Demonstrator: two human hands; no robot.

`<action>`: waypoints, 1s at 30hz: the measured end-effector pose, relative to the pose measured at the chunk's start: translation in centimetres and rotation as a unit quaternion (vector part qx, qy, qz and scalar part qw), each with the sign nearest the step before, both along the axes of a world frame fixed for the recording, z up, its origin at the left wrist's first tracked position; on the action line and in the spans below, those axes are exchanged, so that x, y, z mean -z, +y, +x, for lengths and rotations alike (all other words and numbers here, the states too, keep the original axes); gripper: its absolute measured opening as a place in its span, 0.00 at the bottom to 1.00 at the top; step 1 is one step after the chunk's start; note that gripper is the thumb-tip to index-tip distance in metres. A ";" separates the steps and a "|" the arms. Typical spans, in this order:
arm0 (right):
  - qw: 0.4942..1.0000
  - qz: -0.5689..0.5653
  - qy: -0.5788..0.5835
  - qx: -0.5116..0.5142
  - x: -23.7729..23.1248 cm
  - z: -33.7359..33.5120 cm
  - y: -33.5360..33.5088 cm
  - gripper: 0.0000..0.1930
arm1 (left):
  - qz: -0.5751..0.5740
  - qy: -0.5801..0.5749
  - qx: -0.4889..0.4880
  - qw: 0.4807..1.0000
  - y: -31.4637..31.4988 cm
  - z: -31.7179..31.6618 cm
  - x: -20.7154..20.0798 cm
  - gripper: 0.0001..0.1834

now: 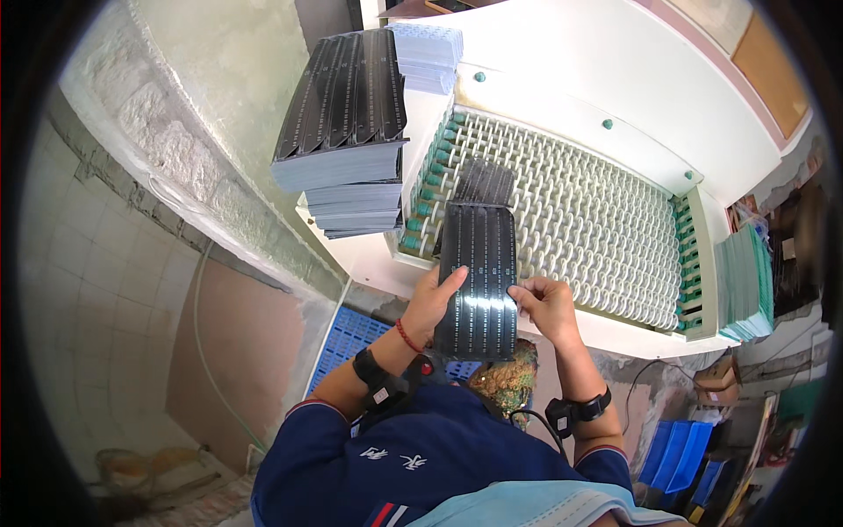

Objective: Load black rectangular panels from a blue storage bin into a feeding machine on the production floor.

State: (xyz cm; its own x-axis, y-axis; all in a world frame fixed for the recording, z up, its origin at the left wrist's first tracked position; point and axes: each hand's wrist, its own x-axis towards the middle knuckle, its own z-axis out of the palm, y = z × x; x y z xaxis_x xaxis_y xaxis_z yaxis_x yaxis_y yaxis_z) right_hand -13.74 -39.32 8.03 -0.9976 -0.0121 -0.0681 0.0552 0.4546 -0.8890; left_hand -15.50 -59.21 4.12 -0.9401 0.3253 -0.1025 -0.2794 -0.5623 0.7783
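In front of my body I hold a long black circuit board panel (pixel 479 237) with rows of small pale marks; whether it is one or a thin stack, I cannot tell. My left hand (pixel 428 306) grips its left edge, thumb on the upper face. At the right edge, my right hand (pixel 546 307) pinches it between thumb and curled fingers. Light glares off the panel's middle. Just beyond its far end, another dark panel (pixel 486 182) lies on the white roller conveyor (pixel 597 228) of a machine.
Tall stacks of black panels (pixel 347 88) stand left of the rollers, with pale blue sheets (pixel 428 54) behind. Green-edged boards (pixel 743 285) stand at the conveyor's right end. Blue bins (pixel 676 455) and a cardboard box (pixel 717 380) sit lower right. A blue plastic pallet (pixel 351 338) lies below.
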 end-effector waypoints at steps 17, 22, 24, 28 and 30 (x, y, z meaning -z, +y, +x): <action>0.982 -0.170 -0.069 0.053 -0.8 -1.9 0.9 0.09 | -0.026 0.006 -0.051 0.998 -0.3 0.0 1.5 0.13; 0.975 -0.145 -0.012 0.166 -0.2 -6.3 7.9 0.11 | 0.007 -0.042 -0.024 0.999 -1.0 0.4 0.4 0.13; 0.978 -0.095 0.021 0.182 1.0 -8.7 9.8 0.12 | 0.001 -0.050 -0.018 0.999 -1.4 0.8 0.5 0.13; 0.968 0.129 0.092 0.193 3.2 -11.1 12.1 0.13 | 0.002 -0.043 -0.011 0.999 -1.7 1.5 0.7 0.13; 0.966 0.139 0.087 0.199 2.8 -11.3 14.8 0.13 | 0.009 -0.038 -0.010 0.999 -1.9 1.7 0.4 0.13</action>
